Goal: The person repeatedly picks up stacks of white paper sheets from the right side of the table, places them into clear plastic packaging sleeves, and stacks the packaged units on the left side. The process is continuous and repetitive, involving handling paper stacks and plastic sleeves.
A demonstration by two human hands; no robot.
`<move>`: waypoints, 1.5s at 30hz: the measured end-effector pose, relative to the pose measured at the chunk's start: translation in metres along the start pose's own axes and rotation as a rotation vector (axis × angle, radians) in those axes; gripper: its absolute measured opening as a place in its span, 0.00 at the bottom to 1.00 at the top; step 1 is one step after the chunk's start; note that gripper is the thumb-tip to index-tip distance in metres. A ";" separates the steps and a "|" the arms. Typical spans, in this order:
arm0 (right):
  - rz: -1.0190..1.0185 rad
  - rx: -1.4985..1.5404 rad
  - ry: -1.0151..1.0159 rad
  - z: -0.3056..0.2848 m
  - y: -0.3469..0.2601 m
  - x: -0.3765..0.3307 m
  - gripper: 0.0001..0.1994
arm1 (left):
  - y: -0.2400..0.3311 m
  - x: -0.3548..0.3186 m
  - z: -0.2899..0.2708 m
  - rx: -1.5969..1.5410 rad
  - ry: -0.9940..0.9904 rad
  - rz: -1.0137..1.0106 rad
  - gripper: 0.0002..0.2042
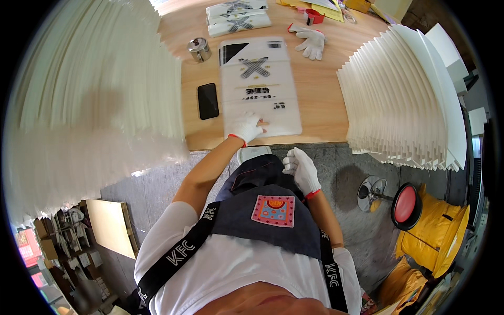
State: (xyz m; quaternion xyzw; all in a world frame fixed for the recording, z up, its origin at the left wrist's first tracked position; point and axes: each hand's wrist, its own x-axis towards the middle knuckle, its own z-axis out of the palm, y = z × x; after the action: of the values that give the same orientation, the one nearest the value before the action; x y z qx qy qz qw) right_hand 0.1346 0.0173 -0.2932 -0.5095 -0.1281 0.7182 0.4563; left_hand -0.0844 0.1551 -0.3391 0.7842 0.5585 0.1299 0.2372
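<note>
A large white plastic bag (261,84) with black print lies flat on the wooden table (320,94). My left hand (245,126), in a white glove with a red cuff, presses flat on the bag's near edge, fingers spread. My right hand (301,170), gloved the same way, hangs below the table edge against my dark apron (262,181). Its fingers are loosely curled and nothing shows in it. A small white object (253,153) sits just below the table edge between both hands.
A black phone (208,101) and a metal tin (199,49) lie left of the bag. A spare white glove (311,40), a red tape dispenser (314,17) and folded bags (239,18) are farther back. Fanned white sheet stacks (404,100) (94,105) flank the table. A red stool (405,205) stands at the right.
</note>
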 end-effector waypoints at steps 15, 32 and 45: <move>0.038 -0.142 -0.162 0.021 -0.001 0.058 0.16 | -0.016 0.054 -0.011 -0.198 -0.196 -0.055 0.13; -0.183 -1.125 -0.217 0.028 -0.049 0.087 0.23 | 0.032 0.081 -0.097 -0.903 -0.034 0.100 0.12; -0.987 -2.149 -0.471 0.110 -0.056 0.165 0.17 | 0.093 0.037 -0.155 -0.153 0.067 0.179 0.14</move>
State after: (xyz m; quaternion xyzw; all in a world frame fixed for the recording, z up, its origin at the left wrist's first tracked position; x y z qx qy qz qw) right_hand 0.0600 0.2087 -0.3091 -0.3817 -0.9217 0.0683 -0.0101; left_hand -0.0688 0.2005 -0.1611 0.8056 0.4825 0.2189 0.2652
